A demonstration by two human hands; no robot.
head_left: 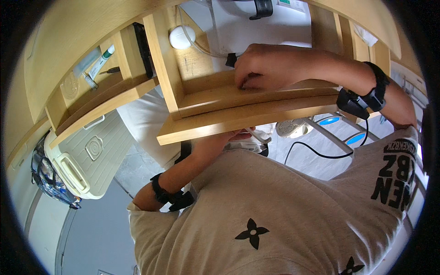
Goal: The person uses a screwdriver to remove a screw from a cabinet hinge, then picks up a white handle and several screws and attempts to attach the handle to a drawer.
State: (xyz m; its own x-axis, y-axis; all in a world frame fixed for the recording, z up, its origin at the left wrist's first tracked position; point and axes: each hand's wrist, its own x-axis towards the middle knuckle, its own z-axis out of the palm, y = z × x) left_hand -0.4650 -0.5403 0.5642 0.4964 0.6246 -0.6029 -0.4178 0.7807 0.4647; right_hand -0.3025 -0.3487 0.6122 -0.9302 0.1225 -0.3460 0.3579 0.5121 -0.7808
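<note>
Pale wooden drawer [247,117], standing open, thick-fronted; small black piece [231,59] inside, near middle, kind unclear.

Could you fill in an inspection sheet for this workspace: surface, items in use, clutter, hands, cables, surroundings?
Surface: open wooden drawer, with a smaller side drawer open at the left.
Items in use: what looks like a handle under the drawer front.
Clutter: white round object inside; green-capped tube in the side drawer.
Hands: right hand inside the drawer, fingers curled, grip unclear; left hand below the front by the handle, partly hidden.
Cables: pale cable inside; black cable from the right wrist device.
Surroundings: lidded box lower left.
</note>
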